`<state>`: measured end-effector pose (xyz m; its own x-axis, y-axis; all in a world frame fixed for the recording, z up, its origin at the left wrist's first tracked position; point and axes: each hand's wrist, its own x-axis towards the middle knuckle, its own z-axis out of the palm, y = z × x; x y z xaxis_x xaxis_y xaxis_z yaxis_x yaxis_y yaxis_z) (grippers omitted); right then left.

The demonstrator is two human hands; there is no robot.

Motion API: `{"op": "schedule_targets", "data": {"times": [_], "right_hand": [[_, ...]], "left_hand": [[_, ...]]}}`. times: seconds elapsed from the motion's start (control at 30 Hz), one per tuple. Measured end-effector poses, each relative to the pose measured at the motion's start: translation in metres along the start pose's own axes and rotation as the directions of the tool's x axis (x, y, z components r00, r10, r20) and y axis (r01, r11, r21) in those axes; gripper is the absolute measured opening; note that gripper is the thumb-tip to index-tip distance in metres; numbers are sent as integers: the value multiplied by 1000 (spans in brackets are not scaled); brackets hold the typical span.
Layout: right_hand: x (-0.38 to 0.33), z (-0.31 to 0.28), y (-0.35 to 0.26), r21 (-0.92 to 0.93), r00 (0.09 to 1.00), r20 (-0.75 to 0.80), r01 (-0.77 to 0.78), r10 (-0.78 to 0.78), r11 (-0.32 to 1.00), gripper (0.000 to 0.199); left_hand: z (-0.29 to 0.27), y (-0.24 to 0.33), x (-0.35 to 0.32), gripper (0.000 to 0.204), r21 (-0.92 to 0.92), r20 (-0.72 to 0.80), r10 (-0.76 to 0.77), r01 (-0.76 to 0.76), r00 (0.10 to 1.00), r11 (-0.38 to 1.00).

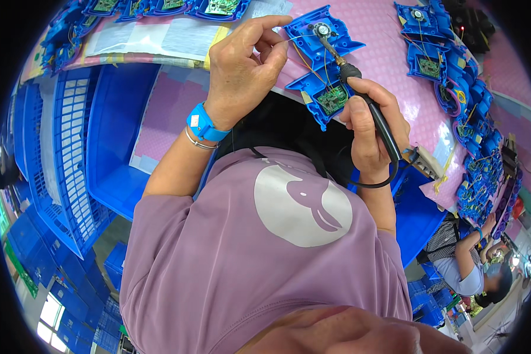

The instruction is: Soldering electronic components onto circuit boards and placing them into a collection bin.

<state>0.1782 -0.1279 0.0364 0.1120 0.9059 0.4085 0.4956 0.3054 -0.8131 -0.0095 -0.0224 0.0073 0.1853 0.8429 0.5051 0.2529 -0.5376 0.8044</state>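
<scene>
1. On the pink table (389, 88), the open blue case (347, 42) lies near the front edge, between my two hands; I should avoid pushing it, because nothing seems to clamp it.
2. My right hand (377, 127) grips the soldering iron (386, 128) like a pen. I judge a light, steady press is best, with fingers away from the metal.
3. My left hand (245, 59) pinches a thin wire (301, 37) between thumb and forefinger; it should feed slowly, only at the joint.
4. The green board (332, 99) should stay away from the heat, also its loose leads.
5. The iron's tip is at the round speaker (323, 29); whether it touches, I cannot tell. Too long heating could spoil it.
</scene>
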Motion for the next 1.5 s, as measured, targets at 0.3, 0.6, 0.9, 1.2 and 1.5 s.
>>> {"op": "schedule_targets", "data": {"times": [0.3,0.6,0.9,1.2,1.5], "right_hand": [[10,-2,-9,118,995,-13,-92,94,989,25],[3,-2,4,183,999,-47,-11,20,983,25],[13,5,8,143,1000,23,-3,-1,990,23],[15,5,8,99,999,45,10,-15,995,23],[16,4,7,16,995,46,82,-83,996,20]], "left_hand": [[3,-5,2,32,-42,10,8,-8,1000,999],[-4,-4,1,32,31,-29,16,-15,999,999],[-4,-7,-2,34,49,-29,-9,10,1000,999],[-2,-8,0,33,38,-19,8,-7,1000,999],[5,-5,7,38,-169,-96,100,-115,990,979]]}}
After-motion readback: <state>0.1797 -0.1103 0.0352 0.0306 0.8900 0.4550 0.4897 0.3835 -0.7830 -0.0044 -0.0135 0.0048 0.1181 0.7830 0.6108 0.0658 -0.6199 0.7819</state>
